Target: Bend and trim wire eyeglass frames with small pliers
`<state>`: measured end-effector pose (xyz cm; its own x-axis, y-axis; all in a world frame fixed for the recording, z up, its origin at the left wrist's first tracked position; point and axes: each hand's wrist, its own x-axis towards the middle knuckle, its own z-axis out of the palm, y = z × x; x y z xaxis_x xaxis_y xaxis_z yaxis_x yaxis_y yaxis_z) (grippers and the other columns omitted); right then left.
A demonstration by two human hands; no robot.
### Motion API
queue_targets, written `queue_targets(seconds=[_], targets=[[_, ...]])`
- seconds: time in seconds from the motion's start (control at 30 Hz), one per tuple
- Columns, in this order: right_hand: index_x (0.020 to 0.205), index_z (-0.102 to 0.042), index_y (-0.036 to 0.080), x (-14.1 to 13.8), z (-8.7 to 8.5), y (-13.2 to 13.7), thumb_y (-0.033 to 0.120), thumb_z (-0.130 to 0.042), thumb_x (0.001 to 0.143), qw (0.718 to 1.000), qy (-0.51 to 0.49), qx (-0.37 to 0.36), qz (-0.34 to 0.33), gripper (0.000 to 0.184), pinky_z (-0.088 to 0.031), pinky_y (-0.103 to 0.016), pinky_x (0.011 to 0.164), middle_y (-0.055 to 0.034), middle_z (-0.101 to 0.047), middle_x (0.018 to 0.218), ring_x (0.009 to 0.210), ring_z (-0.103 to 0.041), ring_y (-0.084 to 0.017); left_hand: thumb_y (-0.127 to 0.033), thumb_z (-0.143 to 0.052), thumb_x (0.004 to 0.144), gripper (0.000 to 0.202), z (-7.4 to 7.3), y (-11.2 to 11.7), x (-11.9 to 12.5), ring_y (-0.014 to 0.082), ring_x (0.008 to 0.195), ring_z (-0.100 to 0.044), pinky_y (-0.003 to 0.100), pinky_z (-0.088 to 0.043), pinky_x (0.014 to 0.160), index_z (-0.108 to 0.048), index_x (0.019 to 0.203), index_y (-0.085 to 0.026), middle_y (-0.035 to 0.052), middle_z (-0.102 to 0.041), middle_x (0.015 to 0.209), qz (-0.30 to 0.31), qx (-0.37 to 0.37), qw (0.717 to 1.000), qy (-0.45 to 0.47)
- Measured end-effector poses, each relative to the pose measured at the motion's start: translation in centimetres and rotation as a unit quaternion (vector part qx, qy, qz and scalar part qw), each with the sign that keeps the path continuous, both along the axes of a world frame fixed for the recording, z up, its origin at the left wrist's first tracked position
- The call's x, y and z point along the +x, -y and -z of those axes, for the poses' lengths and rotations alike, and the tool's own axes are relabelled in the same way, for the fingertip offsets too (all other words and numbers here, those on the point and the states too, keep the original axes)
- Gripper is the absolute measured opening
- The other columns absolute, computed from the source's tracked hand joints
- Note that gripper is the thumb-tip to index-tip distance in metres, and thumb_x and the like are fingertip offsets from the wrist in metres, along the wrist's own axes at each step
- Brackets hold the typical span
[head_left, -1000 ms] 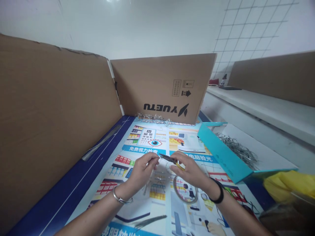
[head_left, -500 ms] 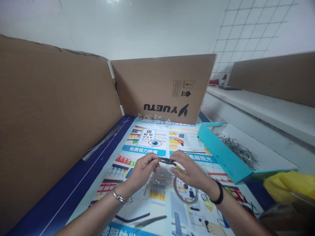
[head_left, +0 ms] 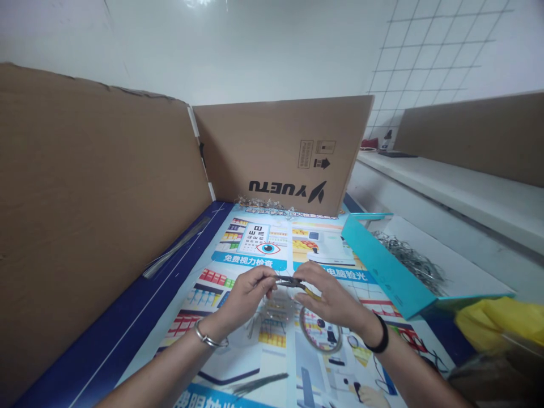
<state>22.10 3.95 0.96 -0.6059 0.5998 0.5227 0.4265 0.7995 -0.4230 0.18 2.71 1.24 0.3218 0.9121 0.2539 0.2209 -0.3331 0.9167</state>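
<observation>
My right hand point(head_left: 329, 292) is wrapped round a pair of pliers point(head_left: 290, 281) with dark jaws and yellow handles. The jaws point left and stand slightly apart. At their tips, my left hand point(head_left: 254, 286) is closed in a pinch; whatever small piece it holds is mostly hidden by the fingers. Beneath the hands lies a faint tangle of thin wire and clear bits point(head_left: 274, 309). A round coil point(head_left: 302, 328) rests on the printed sheet just below my right hand. Closer to me is a bundle of thin straight wires point(head_left: 261, 383).
At the right stands a turquoise box point(head_left: 378, 269) holding many wire pieces point(head_left: 410, 263), with a yellow bag point(head_left: 488, 323) beside it. Cardboard panels point(head_left: 280, 147) wall the left and back. More wires point(head_left: 176, 246) lie along the left edge; clear scraps point(head_left: 266, 204) line the back.
The jaws of the pliers look a little wider apart at the left fingertips. Both hands stay in nearly the same place.
</observation>
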Motion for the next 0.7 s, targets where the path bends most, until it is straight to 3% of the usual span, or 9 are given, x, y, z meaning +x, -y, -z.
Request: queue_targets(seconds=[0.3,0.7], targets=[[0.101,-0.054,0.019,-0.3,0.2,0.2,0.031,-0.049,0.087,0.997,0.047,0.041,0.046,0.020,-0.044,-0.035,0.076,-0.0075,-0.057,0.092,0.086,-0.050,-0.019,-0.030,-0.046,0.086,0.021,0.0,0.2,0.2,0.0094,0.058,-0.050,0.022,-0.041,0.063,-0.056,0.072,-0.017,-0.0019,-0.054,0.065,-0.011,-0.009,1.000,0.016],[0.094,-0.051,0.018,-1.2,1.9,0.3,0.027,-0.044,0.087,0.993,0.067,0.048,0.086,0.013,-0.040,-0.033,0.070,-0.0072,-0.052,0.085,0.082,-0.045,-0.020,-0.028,-0.049,0.085,0.017,0.7,0.6,0.9,0.0072,0.053,-0.049,0.021,-0.041,0.059,-0.055,0.074,-0.016,-0.0031,-0.056,0.066,-0.054,-0.028,0.996,0.059]])
